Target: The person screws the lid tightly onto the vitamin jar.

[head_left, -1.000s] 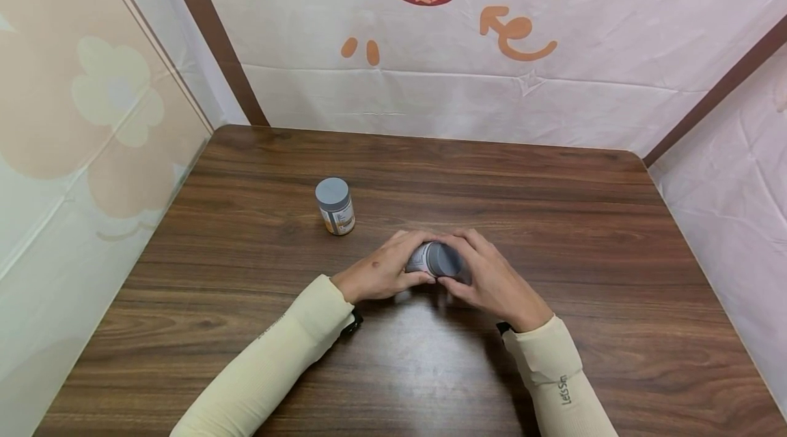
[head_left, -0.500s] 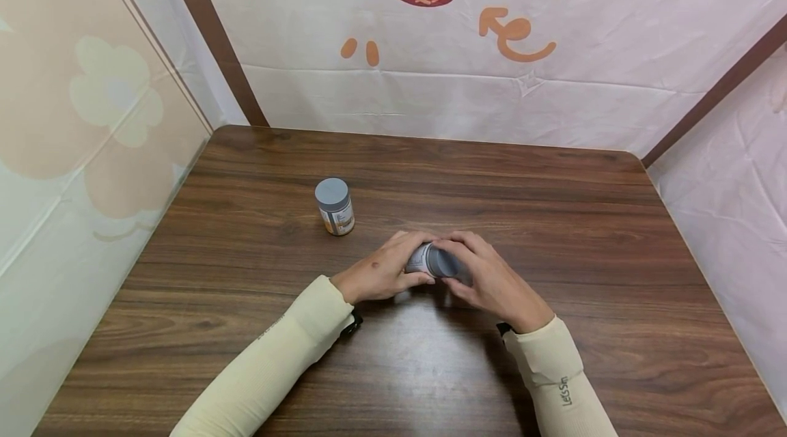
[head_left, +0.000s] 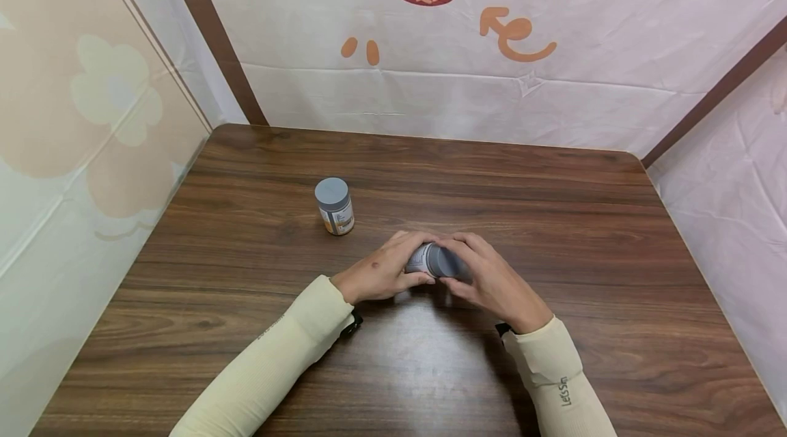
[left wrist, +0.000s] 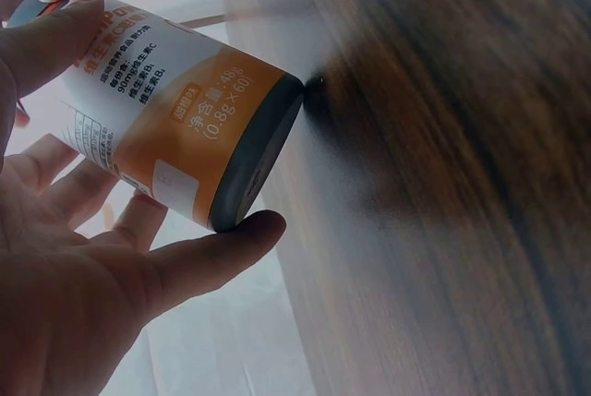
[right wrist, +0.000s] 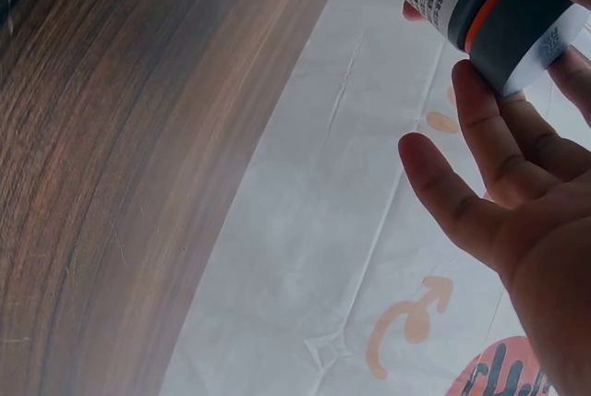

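Note:
A supplement bottle [head_left: 419, 259] with a grey screw lid [head_left: 444, 261] lies tilted between my hands, lid toward the right. My left hand [head_left: 382, 272] grips its body, thumb on the near side and fingers round the far side. With thumb and fingers, my right hand [head_left: 496, 287] pinches the lid. In the left wrist view, the white and orange label [left wrist: 152, 101] shows, and the dark base edge comes right down at the table. An orange ring [right wrist: 497, 4] shows between lid and body in the right wrist view, where some right fingers stand off the lid.
A second bottle [head_left: 335, 210] of the same kind stands upright on the brown wooden table [head_left: 522, 191], left of and beyond my hands. Printed cloth walls [head_left: 295, 95] rise behind and beside the table.
My right fingers and thumb shift slightly round the lid. The left hand, the held bottle's body and the standing bottle stay in place.

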Demonstrator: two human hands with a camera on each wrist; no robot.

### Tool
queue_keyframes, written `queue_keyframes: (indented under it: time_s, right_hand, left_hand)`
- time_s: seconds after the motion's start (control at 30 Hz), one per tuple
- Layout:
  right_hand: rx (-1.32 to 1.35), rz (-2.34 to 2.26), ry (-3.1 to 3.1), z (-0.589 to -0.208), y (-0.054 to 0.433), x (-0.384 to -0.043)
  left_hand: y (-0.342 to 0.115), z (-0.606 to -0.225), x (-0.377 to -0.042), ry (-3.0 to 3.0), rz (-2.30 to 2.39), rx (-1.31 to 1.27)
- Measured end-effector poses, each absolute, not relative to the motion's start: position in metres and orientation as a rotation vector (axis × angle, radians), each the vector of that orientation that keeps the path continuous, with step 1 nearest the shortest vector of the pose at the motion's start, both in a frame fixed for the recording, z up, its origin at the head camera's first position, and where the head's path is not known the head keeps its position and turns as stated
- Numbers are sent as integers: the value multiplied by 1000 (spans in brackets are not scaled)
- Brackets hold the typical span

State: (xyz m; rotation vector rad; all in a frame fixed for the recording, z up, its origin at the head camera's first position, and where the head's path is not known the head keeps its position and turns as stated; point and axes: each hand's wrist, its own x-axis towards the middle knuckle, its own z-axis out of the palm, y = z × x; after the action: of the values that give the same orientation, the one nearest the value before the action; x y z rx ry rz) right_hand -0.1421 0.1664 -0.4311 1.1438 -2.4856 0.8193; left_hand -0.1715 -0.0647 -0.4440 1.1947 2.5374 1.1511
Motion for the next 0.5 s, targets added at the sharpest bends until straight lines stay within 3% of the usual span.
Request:
queue_keyframes:
  time_s: [0.5]
  right_hand:
    - [1071, 858, -2557, -425, 167, -139]
  left_hand:
    - [-64, -444, -171, 2535, 1132, 1183]
